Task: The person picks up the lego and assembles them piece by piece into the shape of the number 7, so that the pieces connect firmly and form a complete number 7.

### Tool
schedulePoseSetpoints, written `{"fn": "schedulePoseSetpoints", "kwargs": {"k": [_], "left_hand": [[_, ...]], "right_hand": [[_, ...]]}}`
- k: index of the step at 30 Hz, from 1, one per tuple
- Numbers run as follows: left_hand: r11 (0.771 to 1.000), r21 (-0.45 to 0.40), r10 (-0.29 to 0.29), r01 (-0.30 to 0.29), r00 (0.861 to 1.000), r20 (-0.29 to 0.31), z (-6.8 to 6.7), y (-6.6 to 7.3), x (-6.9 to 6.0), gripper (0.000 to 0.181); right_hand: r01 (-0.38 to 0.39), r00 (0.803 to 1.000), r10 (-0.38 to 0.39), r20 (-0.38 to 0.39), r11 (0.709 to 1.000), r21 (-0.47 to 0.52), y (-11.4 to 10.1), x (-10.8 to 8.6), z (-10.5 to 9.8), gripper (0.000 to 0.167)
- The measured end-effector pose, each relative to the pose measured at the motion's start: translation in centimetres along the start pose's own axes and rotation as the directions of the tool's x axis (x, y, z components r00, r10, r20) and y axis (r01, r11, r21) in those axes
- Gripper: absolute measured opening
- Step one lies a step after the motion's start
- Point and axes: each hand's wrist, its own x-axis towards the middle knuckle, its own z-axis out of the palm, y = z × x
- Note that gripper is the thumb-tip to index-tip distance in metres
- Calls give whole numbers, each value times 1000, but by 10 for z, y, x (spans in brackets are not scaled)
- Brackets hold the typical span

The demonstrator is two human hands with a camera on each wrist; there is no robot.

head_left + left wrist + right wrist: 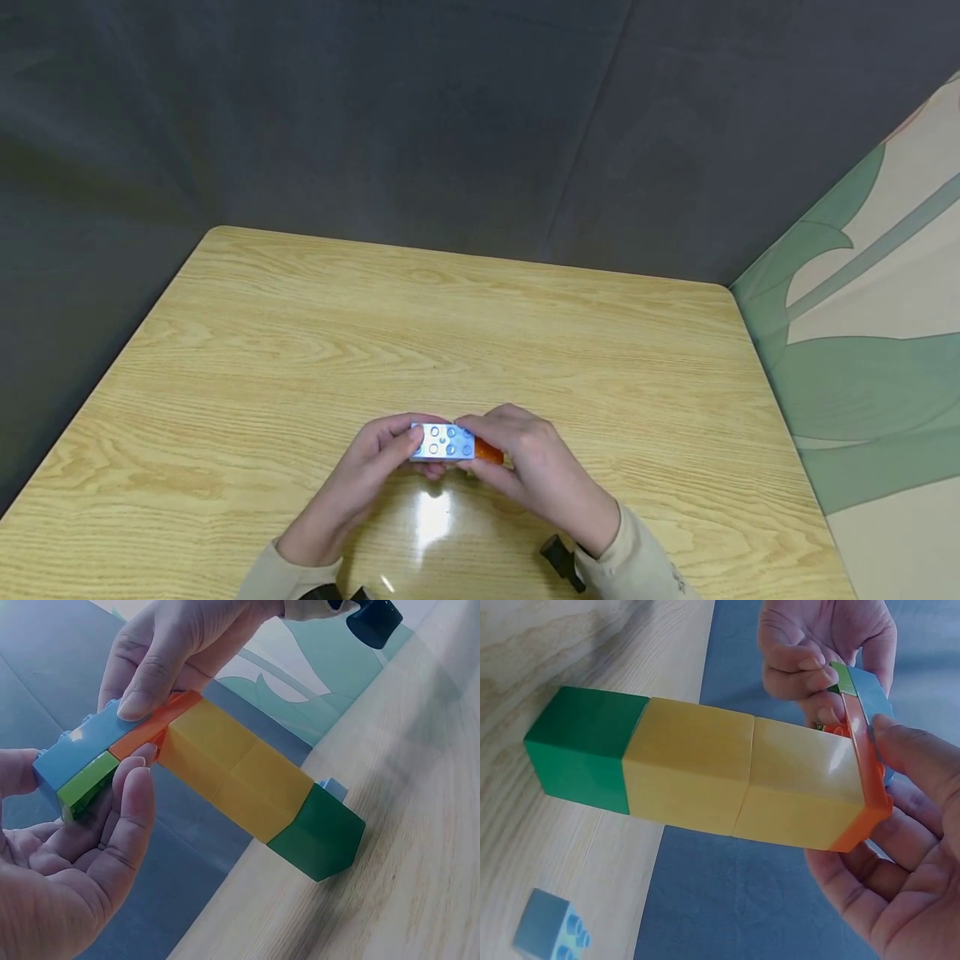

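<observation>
Both hands hold a stack of building bricks near the table's front. On top lies a long blue brick (442, 442) with studs facing up. Beneath its left end is a light green brick (88, 784), and beneath the other end an orange brick (862, 750). Two yellow bricks (232, 769) and a dark green brick (319, 834) continue below in a column; whether it touches the table I cannot tell. The left hand (375, 458) pinches the blue and light green end, thumb on top. The right hand (528, 454) grips the blue and orange bricks at the other end.
A loose small blue brick (541, 926) lies on the wooden table (450, 333) near the column, hidden in the head view. Dark cloth (375, 125) hangs behind the table, and a green-and-cream patterned cloth (877, 392) borders the right side.
</observation>
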Motion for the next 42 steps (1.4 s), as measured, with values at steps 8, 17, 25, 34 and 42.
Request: {"fn": "schedulePoseSetpoints", "kwargs": {"k": [8, 17, 25, 34, 42], "left_hand": [[1000, 1, -1, 1, 1000, 3, 0, -1, 1, 36], [1000, -12, -2, 2, 1000, 0, 2, 1, 1, 36], [1000, 2, -2, 2, 1000, -11, 2, 2, 1, 36], [999, 31, -9, 10, 999, -32, 3, 2, 1, 35], [999, 38, -20, 22, 999, -41, 4, 2, 1, 35]], "right_hand": [[-13, 1000, 13, -11, 1000, -7, 2, -3, 1, 32], [20, 999, -19, -40, 1000, 10, 6, -4, 3, 38], [11, 1000, -10, -30, 999, 38, 9, -7, 1, 48], [2, 999, 0, -51, 999, 50, 16, -16, -7, 49], [-45, 996, 48, -79, 998, 46, 25, -29, -15, 39]]}}
